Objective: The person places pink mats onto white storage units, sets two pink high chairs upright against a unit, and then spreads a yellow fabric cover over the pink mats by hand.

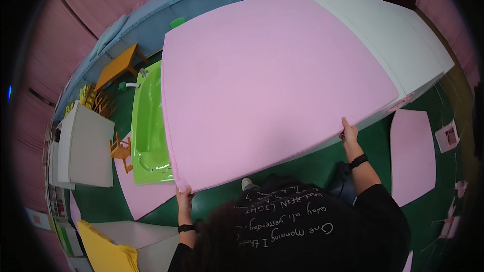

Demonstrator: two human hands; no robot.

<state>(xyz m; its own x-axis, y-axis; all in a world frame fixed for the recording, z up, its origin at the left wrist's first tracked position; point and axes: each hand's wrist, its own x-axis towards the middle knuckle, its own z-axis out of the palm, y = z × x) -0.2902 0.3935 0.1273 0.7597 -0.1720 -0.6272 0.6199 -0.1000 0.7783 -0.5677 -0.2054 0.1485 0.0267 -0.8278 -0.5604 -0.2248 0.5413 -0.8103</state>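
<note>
While left grip [185, 196] holds pink cover [272, 90], right grip [349, 135] clasps edge.

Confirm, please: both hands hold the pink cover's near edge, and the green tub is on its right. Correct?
No: the head view shows the green tub left of the pink cover. The left hand and right hand hold its near edge.

Left fingers [187, 191], right fingers [346, 123] seemingly grip pink cover [272, 85].

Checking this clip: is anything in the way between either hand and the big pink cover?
Nothing visible: the left hand is at the near-left corner of the pink cover, and the right hand holds its near edge farther right.
</note>
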